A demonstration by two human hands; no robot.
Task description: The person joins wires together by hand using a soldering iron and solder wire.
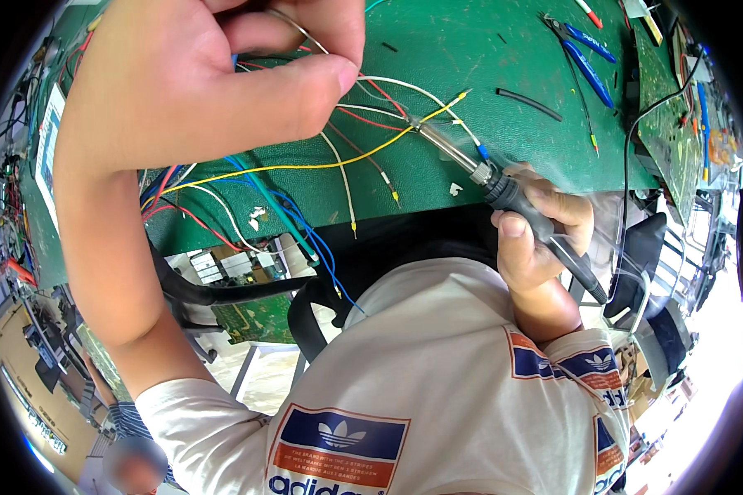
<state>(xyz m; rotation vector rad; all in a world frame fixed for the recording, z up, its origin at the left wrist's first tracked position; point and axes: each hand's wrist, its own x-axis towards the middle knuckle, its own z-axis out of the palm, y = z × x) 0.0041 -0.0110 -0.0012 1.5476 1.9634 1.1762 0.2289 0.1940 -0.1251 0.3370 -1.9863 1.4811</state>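
Several wires (388, 81) pinched in left hand (223, 82); right hand (546, 227) clasped around soldering iron (520, 200), tip (414, 124) near red wire (395, 101).

Loose wires (334, 165) block the middle; the green surface (504, 62) is bare farther right, before blue pliers (588, 72).

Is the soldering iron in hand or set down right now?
In hand: the right hand grips the soldering iron by its dark handle, its metal shaft angled toward the wires near the yellow wire.
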